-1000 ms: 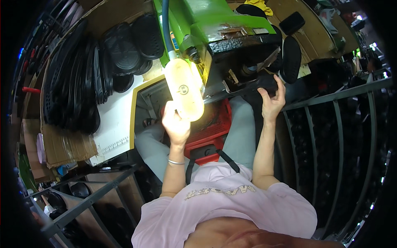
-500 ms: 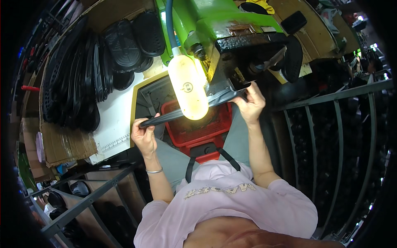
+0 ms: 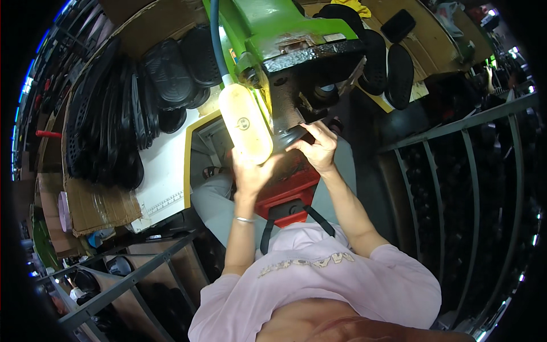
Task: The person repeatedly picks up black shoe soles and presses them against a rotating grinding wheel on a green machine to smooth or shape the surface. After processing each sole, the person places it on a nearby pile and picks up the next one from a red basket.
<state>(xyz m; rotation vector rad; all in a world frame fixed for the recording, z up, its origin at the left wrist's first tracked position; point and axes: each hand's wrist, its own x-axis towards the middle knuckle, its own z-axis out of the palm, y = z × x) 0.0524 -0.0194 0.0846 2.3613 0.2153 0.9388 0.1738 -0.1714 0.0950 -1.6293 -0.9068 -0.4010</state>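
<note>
item 1: black piece (image 3: pixel 289 137), qty 1, poss. a shoe sole. lies in front of the person, b/w the two hands, just beside the lamp's lower end and under the machine's front. mostly hidden; touching the machine or not, can't tell from where i stand.

item 2: right hand (image 3: pixel 319 149). thumb & bent fingers pinch the piece's right-hand end.

item 3: left hand (image 3: pixel 250 178). raised behind the lamp, fingertips covered by it; grip can't be told.

item 4: lamp (image 3: pixel 245 122), long, pale yellow, lit, on a blue cable (image 3: pixel 215 40). hangs over the work, glare strong.

item 5: green machine (image 3: pixel 302 34) w/ dark metal block (image 3: pixel 312 73) on its front, above the right hand.

item 6: black soles (image 3: pixel 102 128), many, stacked upright at left in a cardboard box (image 3: pixel 105 214); white tabletop (image 3: pixel 161 181) beside.

item 7: red bin (image 3: pixel 285 196), b/w the person's knees.

handling notes (my judgement): hold the piece by its rim, thumb under, fingertips clear of the metal. left hand best supports the far end, so it doesn't sag or twist; rubber-like stuff prob. flexes. even tension, no hard pulling. lamp blocks the view, so tilt the piece toward the light & check the edge by feel too.
</note>
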